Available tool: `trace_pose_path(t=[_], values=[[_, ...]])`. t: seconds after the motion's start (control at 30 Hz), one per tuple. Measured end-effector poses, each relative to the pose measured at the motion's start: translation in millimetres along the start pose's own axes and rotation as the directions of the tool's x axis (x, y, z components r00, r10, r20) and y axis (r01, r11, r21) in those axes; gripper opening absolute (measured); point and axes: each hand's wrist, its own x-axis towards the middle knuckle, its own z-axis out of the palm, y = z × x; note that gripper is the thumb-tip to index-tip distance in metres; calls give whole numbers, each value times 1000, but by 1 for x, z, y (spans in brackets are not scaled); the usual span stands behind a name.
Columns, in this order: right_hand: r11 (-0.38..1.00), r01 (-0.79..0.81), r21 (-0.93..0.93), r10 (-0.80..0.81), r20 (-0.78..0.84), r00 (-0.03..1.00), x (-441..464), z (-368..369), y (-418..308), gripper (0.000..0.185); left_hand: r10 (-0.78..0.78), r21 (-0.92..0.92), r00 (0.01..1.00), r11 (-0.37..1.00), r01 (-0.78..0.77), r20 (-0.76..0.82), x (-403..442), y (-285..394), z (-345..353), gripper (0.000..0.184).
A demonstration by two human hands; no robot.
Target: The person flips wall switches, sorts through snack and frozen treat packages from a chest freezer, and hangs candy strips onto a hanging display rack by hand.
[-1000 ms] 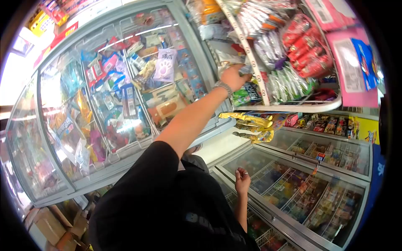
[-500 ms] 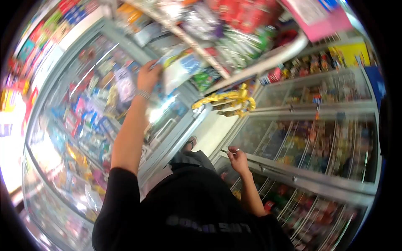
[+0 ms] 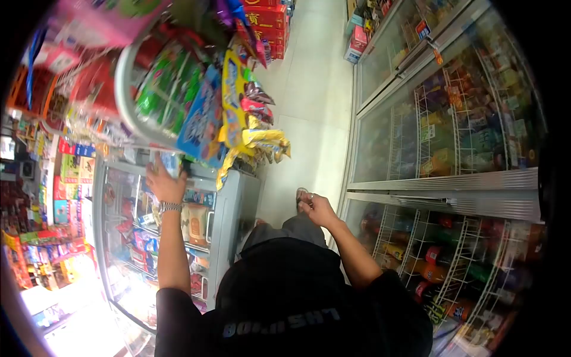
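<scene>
The pale blue-and-white packet [image 3: 171, 162] sits at 9 to 10 o'clock from the centre of view, under the rack edge and over the top end of the chest freezer [image 3: 229, 208]. My left hand [image 3: 166, 181] is positioned at 9 o'clock, palm down, fingers bent and parted from the thumb, with the packet visible between them. I cannot tell whether the fingers are tightened on it. Status, by my judgement: the reach is complete, since hand and packet meet; separation of the packet from the surrounding stock is not shown, so that portion remains undone or hidden. A bracelet [image 3: 171, 207] encircles my left wrist, at 6 o'clock from the hand. The rack [image 3: 123, 89], white-rimmed and loaded with bagged goods, is located at 10 o'clock. A blue snack bag [image 3: 199, 119] and a yellow snack bag [image 3: 232, 89] hang side by side at 11 o'clock. My right hand [image 3: 318, 209] is at 4 to 5 o'clock, fingers loosely curled, clear of the freezer; its contents, if any, cannot be determined. The glass-door refrigerator [image 3: 380, 143] extends from 2 to 4 o'clock. Red boxes [image 3: 264, 21] are stacked near 12 o'clock, beside the pale floor [image 3: 306, 119].
</scene>
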Motion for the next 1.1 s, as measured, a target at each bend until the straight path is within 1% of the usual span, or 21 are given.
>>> trace_pose_path(t=[0.13,0.17,0.2,0.27,0.33,0.37,0.4,0.43,0.5,0.53,0.63,0.7,0.73,0.8,0.87,0.93,0.97,1.0,1.03,1.07,1.1], values=[[1000,-8,1,8,43,999,23,-31,15,31,67,-221,991,971,-91,-115,0,-21,-14,83],[1000,0,-21,1,51,999,28,-37,18,31,-120,-281,992,951,127,43,-13,-19,-32,77],[999,10,-45,-7,60,998,33,-42,20,31,-125,-261,990,956,136,60,-22,-41,-34,75],[996,79,-52,-73,101,992,44,-47,25,32,-124,-476,992,871,125,33,-57,-83,-32,67],[986,154,-62,-142,158,977,53,-46,21,32,-308,-778,893,448,440,327,-107,-81,-54,41],[988,148,51,-156,264,952,58,-42,12,33,-440,-818,796,202,538,415,-134,-53,-74,27],[979,126,160,-178,371,911,61,-33,0,35,-369,-813,767,47,580,526,-166,-79,-71,29],[961,113,254,-226,478,849,65,-24,-18,36,-406,-818,757,38,574,512,-191,-73,-77,29],[856,-26,516,-342,604,720,74,7,-57,35,-335,-837,769,-267,477,545,-233,-45,-70,54],[740,-156,654,-410,623,666,76,27,-77,33,-313,-819,770,-364,444,557,-247,-37,-66,54],[727,-346,593,-373,764,526,78,46,-163,33,-240,-733,755,-533,423,610,-273,-27,-52,53],[571,-680,460,-344,886,311,76,69,-195,36,-193,-678,738,-589,440,647,-283,-28,-44,53],[580,-692,430,-383,894,234,78,77,-200,37,-162,-653,733,-604,456,661,-284,-27,-38,53],[591,-698,404,-444,886,137,76,88,-207,39,-116,-629,730,-608,484,674,-285,-33,-28,53],[654,-675,341,-392,916,84,92,94,-199,40,-78,-614,716,-582,533,694,-281,-40,-9,53],[714,-611,342,-402,915,42,88,103,-208,40,-56,-645,711,-476,598,701,-278,-59,3,53],[704,-588,398,-407,905,126,83,104,-217,35,-57,-685,724,-381,621,688,-276,-70,7,53],[692,-558,458,-412,885,216,72,110,-228,31,-74,-745,750,-210,633,657,-274,-83,4,53],[711,-543,447,-402,892,208,67,119,-233,31,-99,-817,818,63,574,567,-265,-86,-9,49],[744,-381,549,-456,834,311,59,134,-242,23,-122,-810,875,336,481,469,-256,-89,-23,45],[753,-206,625,-521,757,393,55,146,-246,16,-60,-563,956,797,219,287,-249,-91,-29,38]])
